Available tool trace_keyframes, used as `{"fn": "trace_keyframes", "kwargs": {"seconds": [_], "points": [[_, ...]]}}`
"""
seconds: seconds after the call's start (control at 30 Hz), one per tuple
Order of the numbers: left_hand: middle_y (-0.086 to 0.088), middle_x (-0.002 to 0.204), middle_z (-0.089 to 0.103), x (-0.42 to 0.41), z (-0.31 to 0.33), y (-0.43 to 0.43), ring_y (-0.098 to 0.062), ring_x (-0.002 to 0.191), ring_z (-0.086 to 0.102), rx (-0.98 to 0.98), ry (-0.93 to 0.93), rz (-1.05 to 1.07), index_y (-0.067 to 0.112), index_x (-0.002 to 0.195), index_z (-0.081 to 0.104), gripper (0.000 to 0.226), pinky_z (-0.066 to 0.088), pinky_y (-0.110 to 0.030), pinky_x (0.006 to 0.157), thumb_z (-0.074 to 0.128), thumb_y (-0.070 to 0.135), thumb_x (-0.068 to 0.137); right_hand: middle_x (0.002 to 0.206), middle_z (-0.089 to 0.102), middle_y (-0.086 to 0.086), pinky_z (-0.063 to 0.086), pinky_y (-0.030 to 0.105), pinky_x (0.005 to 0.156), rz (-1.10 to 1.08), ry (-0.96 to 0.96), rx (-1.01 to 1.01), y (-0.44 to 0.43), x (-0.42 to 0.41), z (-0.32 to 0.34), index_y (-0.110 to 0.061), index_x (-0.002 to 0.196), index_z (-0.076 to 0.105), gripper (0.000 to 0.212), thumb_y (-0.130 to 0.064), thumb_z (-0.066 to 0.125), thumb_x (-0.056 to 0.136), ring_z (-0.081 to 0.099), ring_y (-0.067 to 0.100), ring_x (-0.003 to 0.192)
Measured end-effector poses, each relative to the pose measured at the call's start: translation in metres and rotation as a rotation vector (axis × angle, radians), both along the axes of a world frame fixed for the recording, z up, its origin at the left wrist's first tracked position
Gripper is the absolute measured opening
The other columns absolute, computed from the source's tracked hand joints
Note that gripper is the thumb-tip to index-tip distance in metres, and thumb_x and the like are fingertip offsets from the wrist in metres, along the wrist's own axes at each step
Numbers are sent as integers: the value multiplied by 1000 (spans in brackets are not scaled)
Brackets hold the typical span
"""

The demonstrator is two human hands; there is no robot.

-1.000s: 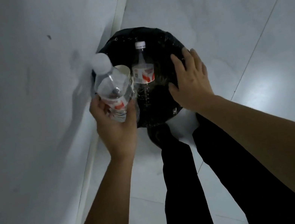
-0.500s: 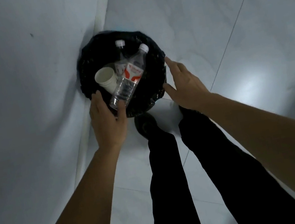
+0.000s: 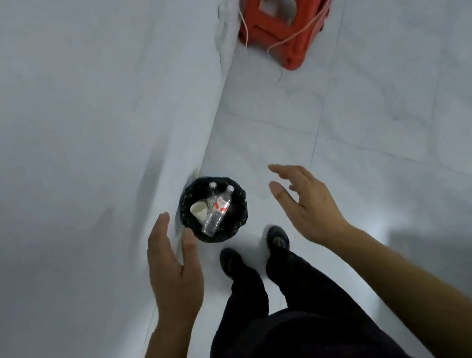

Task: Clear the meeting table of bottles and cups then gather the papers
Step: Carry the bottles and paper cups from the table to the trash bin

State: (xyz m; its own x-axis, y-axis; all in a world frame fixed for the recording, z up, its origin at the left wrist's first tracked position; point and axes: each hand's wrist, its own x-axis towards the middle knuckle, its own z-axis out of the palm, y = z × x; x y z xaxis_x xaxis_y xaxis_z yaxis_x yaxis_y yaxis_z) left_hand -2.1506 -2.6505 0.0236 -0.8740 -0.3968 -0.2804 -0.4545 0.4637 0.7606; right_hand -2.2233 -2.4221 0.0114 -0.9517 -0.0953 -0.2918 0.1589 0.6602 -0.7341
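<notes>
A small round bin lined with a black bag [image 3: 240, 220] stands on the floor against the wall. Inside it lie a clear plastic bottle with a red label [image 3: 217, 212], a second bottle behind it [image 3: 213, 189] and a white paper cup [image 3: 198, 211]. My left hand [image 3: 173, 267] hovers above and left of the bin, fingers relaxed and holding nothing. My right hand [image 3: 306, 202] hangs to the right of the bin, fingers spread and loosely bent, also holding nothing. No meeting table or papers are in view.
A white wall [image 3: 65, 146] runs along the left down to the pale tiled floor [image 3: 379, 137]. An orange plastic stool [image 3: 290, 5] with a loose cord stands at the far end by the wall. My dark-trousered legs and shoes [image 3: 276, 238] stand just before the bin.
My left hand has let the bottle and cup drop into the bin. Both hands have risen away from it and the view has pulled back, bringing the orange stool into sight.
</notes>
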Motion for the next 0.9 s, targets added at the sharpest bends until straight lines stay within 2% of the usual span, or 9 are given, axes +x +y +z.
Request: {"fn": "trace_keyframes", "kwargs": {"seconds": [0.1,0.17,0.3,0.37,0.47,0.57,0.6,0.73,0.9], "points": [[18,145,41,20,59,-1,-14,134,43,-5,47,81,30,145,42,52,37,-37,109,48,49,98,134,59,-11,52,33,100,-69,43,-77,4,19,56,-29,138,55,40,-43,47,101,58,3,117],[11,145,48,25,84,-2,-13,128,49,56,102,173,28,142,47,46,39,-33,102,51,39,98,133,59,-17,52,28,99,-130,93,-131,5,30,84,-33,137,55,42,-49,47,99,58,0,117],[10,133,58,11,118,-10,20,109,51,165,200,129,23,136,54,37,38,-18,89,54,25,98,127,55,-30,48,16,97,-174,183,-172,12,42,126,-37,137,53,42,-49,48,97,54,-9,117],[7,128,62,-3,126,-13,24,104,52,183,249,125,22,132,56,34,38,-16,86,56,22,98,126,51,-35,45,9,94,-218,222,-154,22,47,139,-37,137,52,41,-46,51,97,53,-12,117],[8,122,65,-26,126,-3,22,103,54,224,273,89,25,129,56,31,41,-18,89,57,20,98,129,57,-27,48,15,95,-382,268,-152,47,57,146,-34,136,52,42,-42,55,95,54,-9,120],[10,124,65,-47,120,22,21,105,54,266,254,1,24,131,55,35,47,-35,97,57,25,97,127,61,-23,50,22,93,-545,276,-142,77,75,149,-39,131,53,38,-35,60,94,56,-5,120],[10,124,64,-54,118,33,22,105,53,281,246,-44,23,133,55,37,47,-36,97,57,25,96,126,62,-22,51,23,93,-603,279,-141,89,82,150,-40,129,53,38,-31,63,93,57,-4,120],[10,127,63,-86,125,92,16,110,55,329,240,-285,22,138,51,43,42,-16,87,59,21,96,128,62,-17,52,26,93,-823,323,-124,142,104,157,-35,130,54,40,-27,66,92,58,-3,118],[9,129,61,-124,153,186,-1,120,56,360,281,-530,24,139,48,47,41,-17,88,62,16,95,134,56,-16,51,24,92,-1018,407,-135,207,123,168,-27,140,50,55,-41,62,88,56,-4,120]]}}
